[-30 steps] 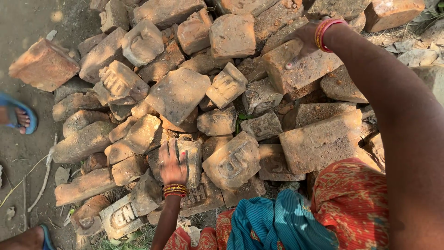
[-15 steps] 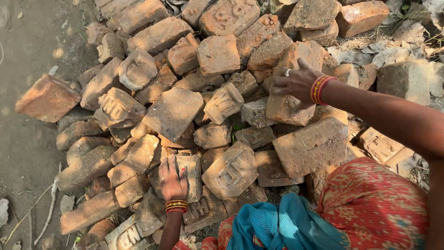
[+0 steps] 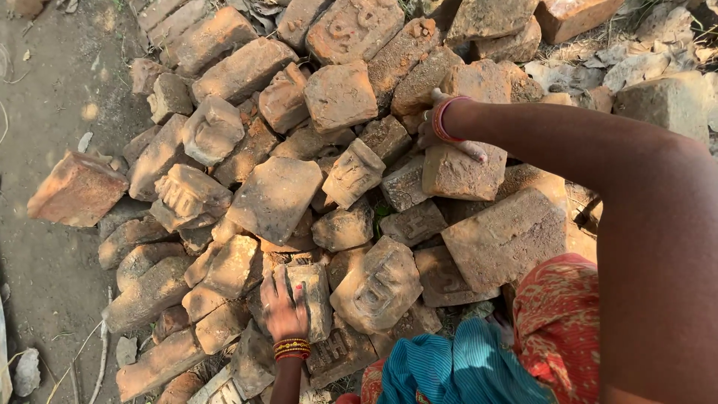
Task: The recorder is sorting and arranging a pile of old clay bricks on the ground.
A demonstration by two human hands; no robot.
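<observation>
An outdoor yard: a rubble brick pile on bare dirt ground.

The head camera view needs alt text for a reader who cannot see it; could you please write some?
Seen from above, a person's right hand grips a broken brick on a pile of dusty bricks, while the left hand rests flat on another brick nearer the body. Bare dirt ground lies left.

Bare-armed person: left hand at lower centre wears stacked red-and-gold bangles; right hand, upper centre, wears red bangles. Red patterned garment and teal striped cloth lower right.
</observation>
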